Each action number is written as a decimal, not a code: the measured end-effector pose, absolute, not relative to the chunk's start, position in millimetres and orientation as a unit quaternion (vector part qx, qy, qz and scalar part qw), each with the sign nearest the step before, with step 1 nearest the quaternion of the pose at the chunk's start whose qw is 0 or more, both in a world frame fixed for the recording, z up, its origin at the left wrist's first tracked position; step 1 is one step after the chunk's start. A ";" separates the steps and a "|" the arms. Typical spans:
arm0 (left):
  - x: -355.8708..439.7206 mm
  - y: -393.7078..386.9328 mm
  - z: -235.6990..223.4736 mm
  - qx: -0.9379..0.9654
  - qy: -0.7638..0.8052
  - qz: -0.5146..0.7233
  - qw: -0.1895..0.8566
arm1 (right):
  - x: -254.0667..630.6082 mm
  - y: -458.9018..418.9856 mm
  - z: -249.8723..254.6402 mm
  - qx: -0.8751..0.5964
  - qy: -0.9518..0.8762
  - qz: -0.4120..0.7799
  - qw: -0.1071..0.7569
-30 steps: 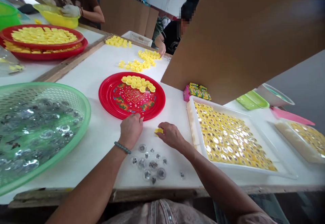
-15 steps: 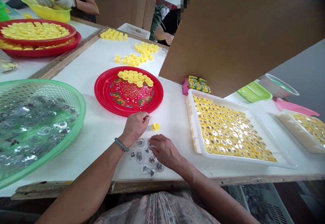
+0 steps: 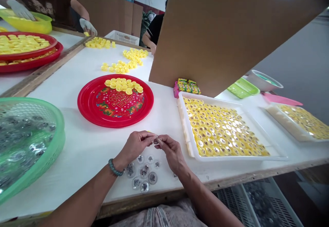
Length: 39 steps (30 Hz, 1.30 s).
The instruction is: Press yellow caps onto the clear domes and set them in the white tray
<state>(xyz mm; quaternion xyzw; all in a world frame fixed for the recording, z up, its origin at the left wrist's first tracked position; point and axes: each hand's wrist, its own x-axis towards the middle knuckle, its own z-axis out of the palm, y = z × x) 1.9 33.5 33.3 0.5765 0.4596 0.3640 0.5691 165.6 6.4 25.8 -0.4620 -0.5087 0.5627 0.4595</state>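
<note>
My left hand (image 3: 135, 147), with a bead bracelet at the wrist, pinches the edge of a small clear disc with a dark print (image 3: 155, 141). From the other side my right hand (image 3: 171, 150) grips the same disc, so the fingertips of both hands nearly meet. Just beyond the fingers a sliver of yellow shows, mostly hidden. Below the hands several clear round discs (image 3: 144, 171) with dark prints lie loose on the white table. Ahead is a red plate (image 3: 88, 105) with small yellow cups (image 3: 123, 84) grouped on its far side.
A green basket (image 3: 60, 127) of clear discs stands left. To the right, a white tray (image 3: 185, 131) holds rows of yellow pieces with printed tops. A cardboard sheet (image 3: 205, 38) leans behind it. A co-worker's gloved hand (image 3: 88, 26) is near yellow cups at the far edge.
My right hand has risen from the loose discs to meet my left hand at one disc. The view has shifted right. A co-worker's gloved hand has moved from the yellow bowl to the table edge.
</note>
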 end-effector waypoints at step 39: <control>4.7 29.8 36.9 0.620 0.479 0.375 0.496 | 175.7 36.4 60.0 -0.451 -0.722 0.385 0.356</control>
